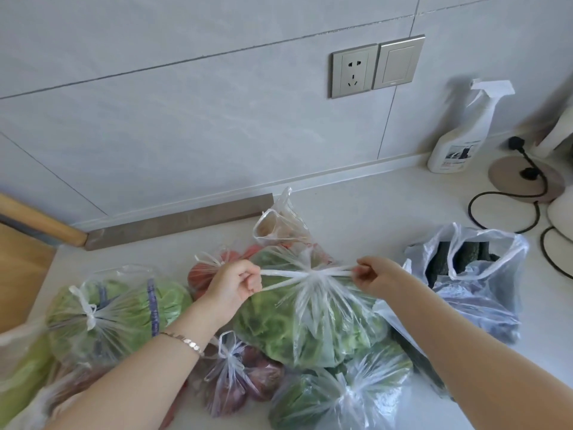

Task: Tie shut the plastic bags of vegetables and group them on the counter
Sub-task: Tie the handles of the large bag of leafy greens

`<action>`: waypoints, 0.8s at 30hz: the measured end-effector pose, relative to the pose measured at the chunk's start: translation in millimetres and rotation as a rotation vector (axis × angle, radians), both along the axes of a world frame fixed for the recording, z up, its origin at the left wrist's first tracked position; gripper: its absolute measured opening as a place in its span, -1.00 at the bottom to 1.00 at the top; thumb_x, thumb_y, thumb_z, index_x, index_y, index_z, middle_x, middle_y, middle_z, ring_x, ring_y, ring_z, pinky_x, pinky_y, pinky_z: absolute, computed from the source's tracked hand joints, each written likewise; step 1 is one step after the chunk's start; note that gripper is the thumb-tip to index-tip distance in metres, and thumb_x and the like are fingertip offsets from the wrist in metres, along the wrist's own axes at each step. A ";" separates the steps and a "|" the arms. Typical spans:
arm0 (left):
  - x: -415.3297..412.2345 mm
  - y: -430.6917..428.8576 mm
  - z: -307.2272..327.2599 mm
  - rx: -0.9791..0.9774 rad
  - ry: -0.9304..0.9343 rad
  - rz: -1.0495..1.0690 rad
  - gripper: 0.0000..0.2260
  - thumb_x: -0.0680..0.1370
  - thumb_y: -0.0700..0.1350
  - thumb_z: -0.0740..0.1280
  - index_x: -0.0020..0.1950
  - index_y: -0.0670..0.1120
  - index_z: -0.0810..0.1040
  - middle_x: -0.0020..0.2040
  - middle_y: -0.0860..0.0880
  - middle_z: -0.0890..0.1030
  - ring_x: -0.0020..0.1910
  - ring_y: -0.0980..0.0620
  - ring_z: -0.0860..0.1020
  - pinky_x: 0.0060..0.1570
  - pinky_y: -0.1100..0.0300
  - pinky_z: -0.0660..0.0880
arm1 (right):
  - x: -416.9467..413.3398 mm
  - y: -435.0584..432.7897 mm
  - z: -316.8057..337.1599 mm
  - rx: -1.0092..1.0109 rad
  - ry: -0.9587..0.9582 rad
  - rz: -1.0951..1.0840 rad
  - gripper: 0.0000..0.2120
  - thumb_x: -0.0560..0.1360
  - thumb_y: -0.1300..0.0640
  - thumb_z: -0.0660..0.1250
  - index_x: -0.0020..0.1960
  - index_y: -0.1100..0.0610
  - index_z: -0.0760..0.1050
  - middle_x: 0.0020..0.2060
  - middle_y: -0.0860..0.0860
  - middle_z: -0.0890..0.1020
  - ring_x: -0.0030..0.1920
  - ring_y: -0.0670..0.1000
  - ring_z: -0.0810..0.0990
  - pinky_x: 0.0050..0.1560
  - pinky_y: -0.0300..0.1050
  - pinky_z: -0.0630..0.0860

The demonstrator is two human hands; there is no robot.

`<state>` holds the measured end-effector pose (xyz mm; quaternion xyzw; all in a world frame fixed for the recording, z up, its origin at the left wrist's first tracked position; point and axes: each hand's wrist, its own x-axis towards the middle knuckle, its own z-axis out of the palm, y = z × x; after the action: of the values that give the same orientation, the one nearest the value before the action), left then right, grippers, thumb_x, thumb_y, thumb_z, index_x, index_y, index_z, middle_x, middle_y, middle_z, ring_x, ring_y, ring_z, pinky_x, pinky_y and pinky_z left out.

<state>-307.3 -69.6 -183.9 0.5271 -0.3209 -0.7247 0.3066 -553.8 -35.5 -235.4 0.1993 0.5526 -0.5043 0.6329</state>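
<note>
Far left: a wooden board (18, 268) at the table's edge. Beside it, on the white table (356, 206), a tied bag of pale greens (117, 311), knot at its top. Lower centre: a tied bag of purple vegetables (245, 377) and a tied bag of dark greens (328, 401). The left hand (235, 283), bracelet (186, 341) at the wrist, is closed around two handle strips of the central bag of green leaves (304, 324); behind it lies a bag of red vegetables (201, 271). The strips run taut to a knot above the central bag. The right hand (376, 276) pinches the opposite strip ends, fingers closed. Behind the central bag, an untied bag (279, 225). Right: an open bag of dark vegetables (474, 274), handles upright. Far right: a spray bottle (462, 131) against the wall, below and right of a socket (353, 74), and a black cable (502, 200).
</note>
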 end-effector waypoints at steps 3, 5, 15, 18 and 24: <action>-2.0 3.4 -14.1 0.286 0.118 0.226 -0.67 0.51 -0.28 0.12 -0.40 -0.03 0.13 -0.66 0.05 0.23 -0.68 0.12 0.20 -0.62 0.35 0.23 | 0.0 7.2 -6.6 0.068 -0.104 -0.057 -0.63 0.51 0.40 0.11 -0.42 0.17 0.13 -0.81 0.05 0.15 -0.81 -0.05 0.10 -0.67 -0.37 0.18; -7.8 6.5 -10.7 0.324 0.221 0.307 -0.68 0.52 -0.21 0.17 -0.41 -0.03 0.19 -0.64 0.06 0.27 -0.65 0.13 0.26 -0.54 0.34 0.31 | 2.7 9.9 0.9 0.007 -0.009 -0.132 -0.67 0.50 0.39 0.11 -0.40 0.18 0.17 -0.77 0.04 0.22 -0.79 -0.09 0.18 -0.68 -0.43 0.20; -67.2 15.5 39.1 -0.337 0.206 -0.086 -0.65 0.51 -0.15 0.24 0.22 0.20 0.42 0.16 -0.16 0.52 0.11 -0.05 0.51 0.22 0.02 0.40 | 39.1 30.1 79.8 -0.977 0.515 0.340 -0.70 0.48 0.27 0.25 0.04 -0.09 0.52 -0.13 0.01 0.68 -0.05 0.02 0.65 0.07 -0.12 0.57; -75.9 18.9 32.2 -0.520 -0.103 -0.130 -0.66 0.60 -0.15 0.15 0.29 0.23 0.34 -0.14 -0.12 0.59 -0.05 0.03 0.57 0.06 0.28 0.47 | 43.8 23.9 68.5 -0.928 0.590 0.328 -0.58 0.55 0.37 0.10 0.23 -0.08 0.36 -0.05 -0.01 0.62 -0.14 -0.07 0.66 -0.02 -0.17 0.60; -78.6 13.5 27.9 -0.289 -0.004 0.106 -0.67 0.64 -0.26 0.01 0.29 0.09 0.32 -0.36 -0.02 0.39 -0.38 0.11 0.39 -0.05 0.06 0.47 | 55.4 38.5 43.0 -0.655 0.613 0.258 -0.60 0.47 0.27 0.32 0.19 0.07 0.20 0.15 -0.04 0.53 0.04 -0.15 0.58 0.08 -0.20 0.50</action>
<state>-385.9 -56.1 -156.0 0.4951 -0.3943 -0.6526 0.4166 -498.4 3.0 -192.4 -0.2398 0.5461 -0.6050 0.5274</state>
